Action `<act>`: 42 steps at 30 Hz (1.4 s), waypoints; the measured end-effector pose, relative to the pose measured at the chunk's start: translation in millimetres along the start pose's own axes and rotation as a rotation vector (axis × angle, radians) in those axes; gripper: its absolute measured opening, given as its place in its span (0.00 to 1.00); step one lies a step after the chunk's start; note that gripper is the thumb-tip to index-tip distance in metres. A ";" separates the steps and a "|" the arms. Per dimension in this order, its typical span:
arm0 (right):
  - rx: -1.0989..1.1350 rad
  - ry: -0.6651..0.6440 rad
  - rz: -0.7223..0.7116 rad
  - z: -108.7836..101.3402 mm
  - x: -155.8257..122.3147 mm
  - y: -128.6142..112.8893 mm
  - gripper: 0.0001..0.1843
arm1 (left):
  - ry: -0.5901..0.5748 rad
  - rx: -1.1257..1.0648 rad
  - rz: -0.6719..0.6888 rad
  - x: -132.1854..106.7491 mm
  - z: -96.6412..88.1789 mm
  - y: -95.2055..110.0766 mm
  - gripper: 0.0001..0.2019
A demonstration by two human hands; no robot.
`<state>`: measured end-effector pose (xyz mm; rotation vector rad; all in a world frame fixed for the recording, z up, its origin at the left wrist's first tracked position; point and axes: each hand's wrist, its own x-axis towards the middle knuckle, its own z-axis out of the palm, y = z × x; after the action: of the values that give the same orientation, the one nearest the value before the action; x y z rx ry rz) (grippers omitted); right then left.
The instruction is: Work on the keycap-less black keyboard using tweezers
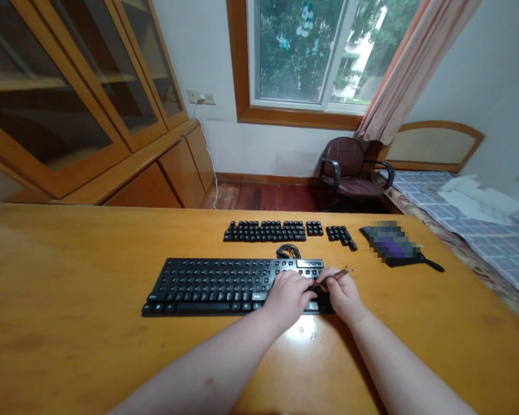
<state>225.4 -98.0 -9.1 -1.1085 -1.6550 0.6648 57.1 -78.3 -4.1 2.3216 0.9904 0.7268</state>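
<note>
A black keyboard [207, 288] lies on the table with most of its keycaps off; small key stems show in rows, and the space bar and some bottom-row keys are still in place. My left hand [288, 297] rests over its right part, fingers and thumb closed near the number pad; what they pinch is hidden. Close beside it, my right hand [343, 297] is closed around a slim brown tool [341, 274] whose two thin ends point up to the right. Both hands' fingertips nearly meet over the keyboard's right end.
Behind the keyboard, removed black keycaps [263, 232] are laid out in rows, with more keycaps [341, 235] to the right. A coiled cable [288, 252] sits between. A dark pouch [391, 245], partly pixelated, lies at the right. The wooden table [69, 311] ends before a chair [350, 164].
</note>
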 end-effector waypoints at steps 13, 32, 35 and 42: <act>0.168 0.039 0.254 9.7 -1.6 4.2 0.18 | 0.058 -0.154 -0.078 -0.3 -0.6 -1.5 0.13; 0.075 0.198 -0.027 -1.8 -2.9 3.8 0.17 | 0.218 -0.603 -0.305 9.7 1.0 -7.4 0.08; -0.154 0.294 -0.083 -8.9 -3.6 0.7 0.12 | 0.229 -0.743 -0.340 10.5 2.7 -7.0 0.06; -0.451 -0.096 -0.177 -4.1 2.5 -5.5 0.14 | 0.226 -0.744 -0.291 9.1 5.3 -7.4 0.05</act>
<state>227.0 -98.4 -2.0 -1.2356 -2.0199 0.2356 62.3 -68.2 -10.2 1.4478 0.9172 1.0331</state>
